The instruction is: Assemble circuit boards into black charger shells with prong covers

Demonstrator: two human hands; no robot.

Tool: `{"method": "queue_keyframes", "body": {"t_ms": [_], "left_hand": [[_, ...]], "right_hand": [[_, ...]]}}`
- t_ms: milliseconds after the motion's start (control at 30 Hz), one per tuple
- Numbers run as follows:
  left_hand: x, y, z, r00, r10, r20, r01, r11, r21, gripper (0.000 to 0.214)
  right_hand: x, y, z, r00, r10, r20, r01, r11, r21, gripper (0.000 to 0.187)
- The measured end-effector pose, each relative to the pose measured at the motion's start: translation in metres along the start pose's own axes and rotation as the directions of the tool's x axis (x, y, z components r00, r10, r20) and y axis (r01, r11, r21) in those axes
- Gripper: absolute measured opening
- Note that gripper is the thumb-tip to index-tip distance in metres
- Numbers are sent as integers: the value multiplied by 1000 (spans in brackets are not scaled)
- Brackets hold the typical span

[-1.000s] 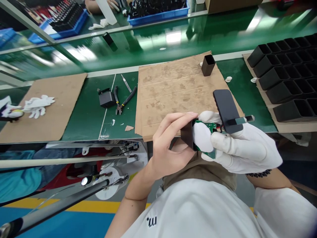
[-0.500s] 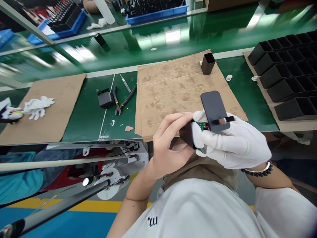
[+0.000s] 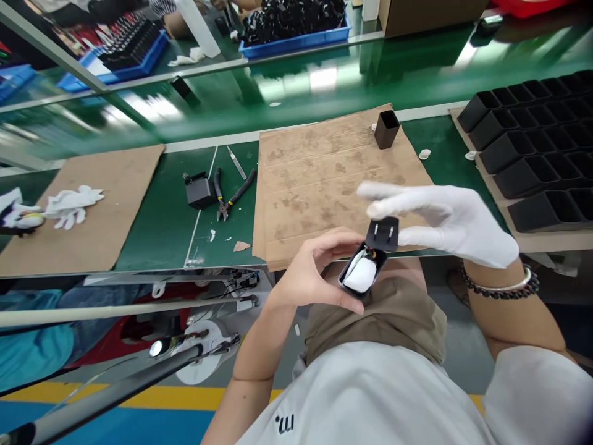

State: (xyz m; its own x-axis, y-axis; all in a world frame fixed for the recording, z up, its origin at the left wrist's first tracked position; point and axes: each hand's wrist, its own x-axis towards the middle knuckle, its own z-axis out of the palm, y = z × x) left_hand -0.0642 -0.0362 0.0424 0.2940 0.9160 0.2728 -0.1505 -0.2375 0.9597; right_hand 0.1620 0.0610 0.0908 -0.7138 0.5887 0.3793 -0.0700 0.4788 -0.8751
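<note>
My bare left hand [image 3: 319, 270] is wrapped around a small black rectangular case [image 3: 341, 281], its open end facing up. Inside the case a white padded piece [image 3: 361, 274] shows, with a few coloured wires beside it. A black cover [image 3: 382, 233] with two metal prongs stands at the case's far edge, apparently hanging by the wires. My right hand [image 3: 430, 216], in a white glove, is at the cover with its fingers spread; the fingertips lie beside and behind it. Whether they touch the cover is hard to tell.
Brown cardboard [image 3: 315, 191] covers the bench ahead, with one empty black case [image 3: 386, 129] standing on it. Rows of black cases [image 3: 532, 179] stand at right. Cutting pliers [image 3: 224, 207], tweezers [image 3: 236, 162] and a black box [image 3: 200, 191] lie left. White gloves [image 3: 71, 204] rest farther left.
The white padded piece has gone down into the case, which now faces upward. The cover has turned over to show its prongs. My right hand has loosened and spread its fingers.
</note>
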Motion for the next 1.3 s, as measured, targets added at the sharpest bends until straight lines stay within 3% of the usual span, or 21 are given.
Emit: {"method": "queue_keyframes", "body": {"t_ms": [100, 267, 367, 500, 600, 700, 767, 833, 900, 933, 1033, 1100, 1200, 1300], "left_hand": [[-1, 1, 0, 1000, 3, -21, -3, 1000, -1, 71], [0, -5, 12, 958, 66, -279, 10, 965, 262, 64], [4, -18, 21, 902, 146, -407, 44, 905, 423, 61], [13, -43, 30, 818, 219, -533, 131, 830, 542, 54], [20, -56, 36, 763, 222, -607, 196, 816, 544, 56], [24, -62, 41, 724, 235, -648, 215, 816, 536, 48], [26, -65, 44, 698, 242, -674, 232, 815, 532, 40], [27, -66, 45, 677, 250, -692, 250, 807, 536, 38], [25, -65, 42, 680, 266, -684, 253, 790, 558, 41], [22, -63, 38, 701, 260, -664, 252, 780, 572, 44], [8, -52, 24, 813, 192, -550, 234, 757, 610, 45], [-5, -43, 13, 851, 152, -503, 242, 737, 631, 46], [-23, -36, -2, 808, 152, -569, 307, 716, 627, 45], [-31, -36, -13, 735, 155, -660, 356, 739, 571, 39]], "right_hand": [[3, 8, -2, 983, 163, 82, -173, 975, 139, 16], [-3, 11, 10, 958, 272, -85, -256, 953, 160, 21], [-7, 9, 24, 939, 269, -215, -263, 963, 57, 22], [-7, 7, 46, 916, 184, -355, -284, 924, -255, 18], [-4, 8, 60, 916, 77, -393, -287, 811, -509, 17], [0, 13, 73, 920, 24, -391, -315, 638, -703, 16], [3, 17, 80, 924, 12, -382, -330, 527, -783, 16], [5, 21, 85, 930, 23, -367, -331, 488, -808, 16], [4, 25, 86, 941, 50, -334, -307, 540, -784, 21], [3, 26, 85, 947, 58, -315, -288, 583, -760, 23], [1, 21, 72, 964, -6, -265, -188, 688, -701, 23], [1, 13, 61, 952, -123, -279, -130, 664, -737, 20], [3, 11, 51, 933, -160, -324, -187, 552, -812, 25], [3, 22, 53, 958, -130, -256, -138, 573, -808, 18]]}}
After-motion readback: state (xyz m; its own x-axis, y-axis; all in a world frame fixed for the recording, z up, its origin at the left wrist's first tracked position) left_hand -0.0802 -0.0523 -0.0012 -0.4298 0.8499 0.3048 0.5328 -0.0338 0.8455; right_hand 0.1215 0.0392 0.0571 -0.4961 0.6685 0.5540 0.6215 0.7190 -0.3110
